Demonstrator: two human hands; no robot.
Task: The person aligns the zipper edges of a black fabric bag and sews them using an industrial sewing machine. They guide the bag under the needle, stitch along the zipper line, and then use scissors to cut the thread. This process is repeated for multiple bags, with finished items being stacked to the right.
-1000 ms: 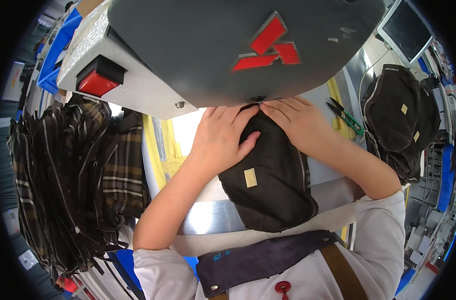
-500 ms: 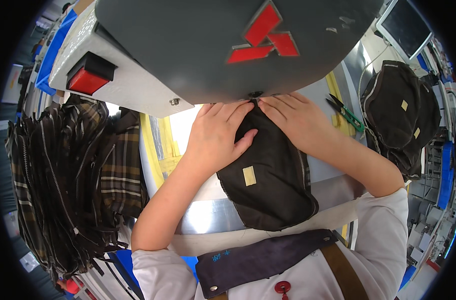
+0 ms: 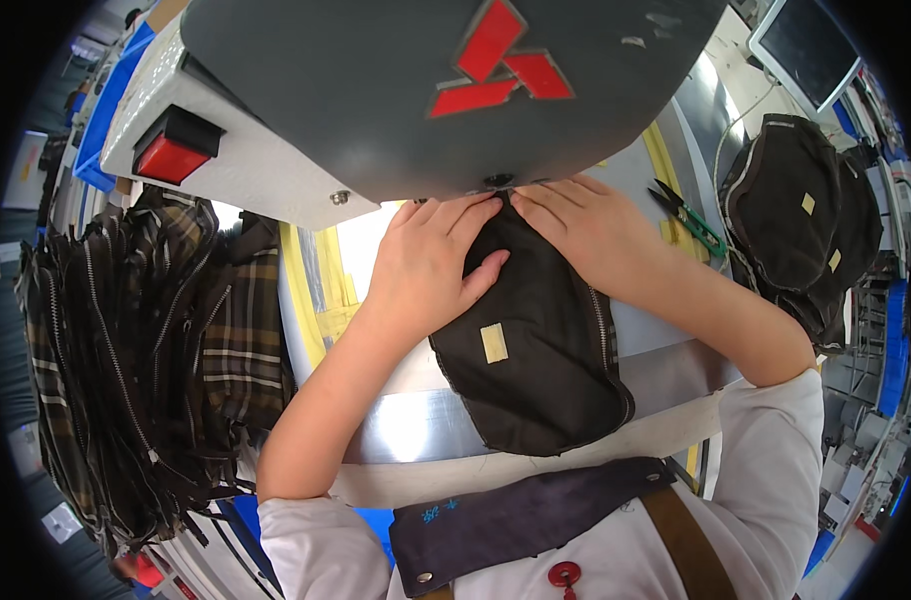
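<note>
A black fabric piece (image 3: 536, 370) with a metal zipper along its right edge and a small pale yellow patch lies under the dark sewing machine head (image 3: 396, 110). Its far end narrows and goes in beneath the machine. My left hand (image 3: 431, 255) rests flat on the cloth's left side, thumb spread away from the fingers. On the right side my right hand (image 3: 586, 230) lies flat, fingers stretched toward the machine. The fingertips of both hands meet close together just below the head, and some are hidden by it.
Plaid and black zippered pieces (image 3: 146, 370) hang in a thick pile at the left. Green-handled thread snips (image 3: 701, 225) lie right of my right hand. More black pieces with yellow patches (image 3: 791, 215) sit at the far right, below a small screen (image 3: 806, 50). A red switch (image 3: 176, 150) is on the white housing.
The view has shifted slightly, so the machine sits a little higher and further left. Both hands keep nearly the same pose on the black fabric, which shows little movement.
</note>
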